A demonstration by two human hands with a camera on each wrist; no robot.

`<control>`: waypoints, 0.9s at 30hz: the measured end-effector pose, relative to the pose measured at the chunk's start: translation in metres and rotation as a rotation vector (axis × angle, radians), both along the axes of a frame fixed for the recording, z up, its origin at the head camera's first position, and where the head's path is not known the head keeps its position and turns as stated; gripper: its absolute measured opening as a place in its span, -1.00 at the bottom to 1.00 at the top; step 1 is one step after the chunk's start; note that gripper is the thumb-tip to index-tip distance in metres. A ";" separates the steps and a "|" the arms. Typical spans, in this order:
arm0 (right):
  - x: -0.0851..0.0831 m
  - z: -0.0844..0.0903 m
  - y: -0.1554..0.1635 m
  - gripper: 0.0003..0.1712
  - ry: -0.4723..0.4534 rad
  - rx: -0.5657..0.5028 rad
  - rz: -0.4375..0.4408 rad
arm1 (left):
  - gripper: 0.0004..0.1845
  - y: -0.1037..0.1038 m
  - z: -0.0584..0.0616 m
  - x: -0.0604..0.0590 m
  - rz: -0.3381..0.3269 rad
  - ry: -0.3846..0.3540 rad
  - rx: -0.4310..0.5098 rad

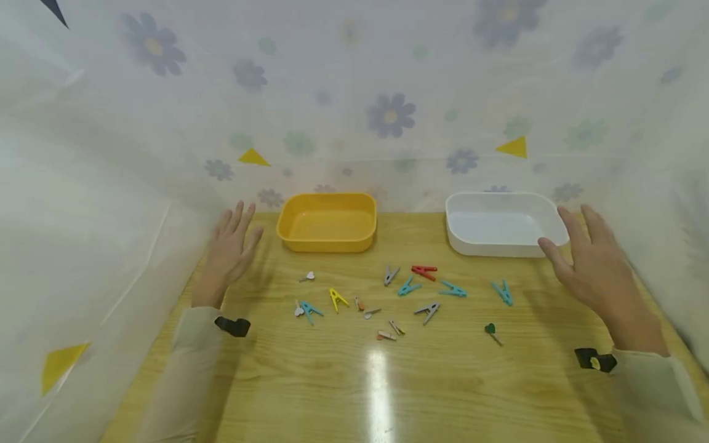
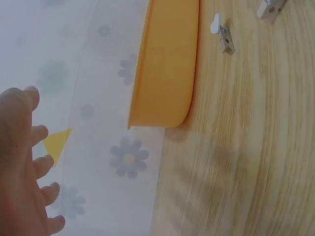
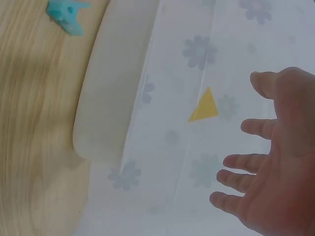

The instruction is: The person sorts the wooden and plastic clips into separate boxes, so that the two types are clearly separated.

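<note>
My left hand point(image 1: 229, 249) hovers left of the yellow-orange tub point(image 1: 327, 246), fingers spread and holding nothing. On the other side my right hand point(image 1: 592, 264) is held up by the right end of the white tub point(image 1: 498, 249); its fingers are extended, and the right wrist view shows nothing in them. Between the hands lie scattered clothespins: a red clothespin point(image 1: 424, 271), a yellow clothespin point(image 1: 336, 299), several blue ones such as a blue clothespin point(image 1: 503, 292), and a grey clothespin point(image 1: 428, 312). Small wooden clips lie among them, one with a dark green heart point(image 1: 490, 328).
Both tubs stand at the back of the wooden table point(image 1: 310, 387), against a flower-printed curtain point(image 1: 343, 135). White sheeting point(image 1: 100, 215) hangs at the left and right sides. Yellow triangles, such as one yellow triangle point(image 1: 515, 147), mark the curtain.
</note>
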State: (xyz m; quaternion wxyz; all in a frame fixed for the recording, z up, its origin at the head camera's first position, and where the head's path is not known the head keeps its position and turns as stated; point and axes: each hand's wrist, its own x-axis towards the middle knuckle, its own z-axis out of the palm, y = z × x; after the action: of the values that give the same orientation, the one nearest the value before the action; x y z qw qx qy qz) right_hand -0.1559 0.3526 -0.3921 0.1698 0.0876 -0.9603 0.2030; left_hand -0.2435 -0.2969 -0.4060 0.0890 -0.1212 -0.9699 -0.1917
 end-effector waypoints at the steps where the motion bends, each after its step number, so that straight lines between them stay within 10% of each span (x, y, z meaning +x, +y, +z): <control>1: 0.002 0.002 -0.003 -0.19 0.014 -0.015 0.005 | -0.27 0.002 -0.002 0.000 -0.008 0.013 0.022; 17: 0.020 0.014 -0.061 -0.30 0.200 -0.260 0.077 | -0.29 0.011 -0.012 0.011 -0.017 0.107 0.165; 27: 0.025 0.003 -0.089 -0.34 0.216 -0.433 0.119 | -0.27 0.012 -0.031 -0.006 -0.004 -0.021 0.080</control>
State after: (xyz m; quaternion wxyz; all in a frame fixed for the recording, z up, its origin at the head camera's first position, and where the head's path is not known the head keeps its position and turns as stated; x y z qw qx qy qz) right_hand -0.1313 0.2640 -0.3892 0.2739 0.1268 -0.8640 0.4030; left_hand -0.2492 -0.2852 -0.4372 0.0831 -0.1176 -0.9620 -0.2318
